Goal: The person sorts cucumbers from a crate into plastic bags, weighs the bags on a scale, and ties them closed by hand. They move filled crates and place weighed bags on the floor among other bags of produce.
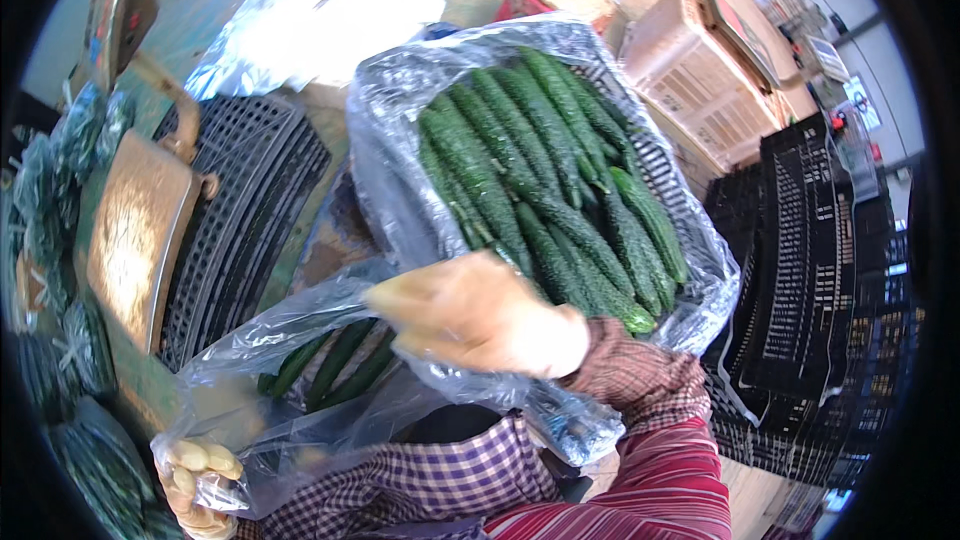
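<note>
My left hand [201, 481], in a pale glove, grips the gathered edge of a clear plastic bag [247, 360] at the lower left. Inside that bag lie several dark green cucumbers [341, 367]. Over the bag's far side is my gloved right hand [484, 319], blurred, its fingers pointing left; whether anything is between them cannot be made out. Just beyond it, a crate [664, 172] lined with clear plastic film [390, 135] holds a heap of bumpy cucumbers [525, 157]. My right wrist crosses the crate's near edge.
Stacked dark plastic crates stand at left [247, 187] and right [795, 262]. What looks like a platform scale [139, 240] is on the left, with bagged cucumbers [101, 457] along that edge. A white plastic sheet [330, 37] and a large box [697, 82] lie farther back.
</note>
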Motion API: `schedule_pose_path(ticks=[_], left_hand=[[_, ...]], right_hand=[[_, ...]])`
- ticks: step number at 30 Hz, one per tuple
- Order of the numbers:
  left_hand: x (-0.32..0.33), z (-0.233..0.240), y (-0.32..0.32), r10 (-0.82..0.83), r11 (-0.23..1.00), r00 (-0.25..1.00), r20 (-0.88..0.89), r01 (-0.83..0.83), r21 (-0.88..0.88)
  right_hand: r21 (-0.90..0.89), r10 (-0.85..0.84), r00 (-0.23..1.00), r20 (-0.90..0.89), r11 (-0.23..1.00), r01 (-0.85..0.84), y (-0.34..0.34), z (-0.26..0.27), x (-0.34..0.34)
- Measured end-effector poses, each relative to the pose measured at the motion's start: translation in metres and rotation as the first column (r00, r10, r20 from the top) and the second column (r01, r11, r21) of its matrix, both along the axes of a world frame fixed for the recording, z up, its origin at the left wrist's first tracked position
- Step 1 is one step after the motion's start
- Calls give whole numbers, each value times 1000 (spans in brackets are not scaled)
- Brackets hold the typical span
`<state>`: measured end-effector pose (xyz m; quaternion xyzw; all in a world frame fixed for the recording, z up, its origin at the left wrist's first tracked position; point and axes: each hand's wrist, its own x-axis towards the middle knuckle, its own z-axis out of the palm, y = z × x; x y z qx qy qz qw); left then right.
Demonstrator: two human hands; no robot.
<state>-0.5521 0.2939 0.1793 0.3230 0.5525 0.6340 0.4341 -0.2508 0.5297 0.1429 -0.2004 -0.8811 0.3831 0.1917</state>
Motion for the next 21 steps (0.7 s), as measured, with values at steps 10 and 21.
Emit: schedule_pose_path(ticks=[10, 21], left_hand=[[-16, -22, 65, -263, 947, 956, 126, 231, 222], [4, -34, 79, -360, 918, 930, 77, 339, 204]], right_hand=[[206, -834, 383, 398, 488, 848, 40, -97, 156], [-512, -512, 769, 384, 575, 638, 96, -12, 160]])
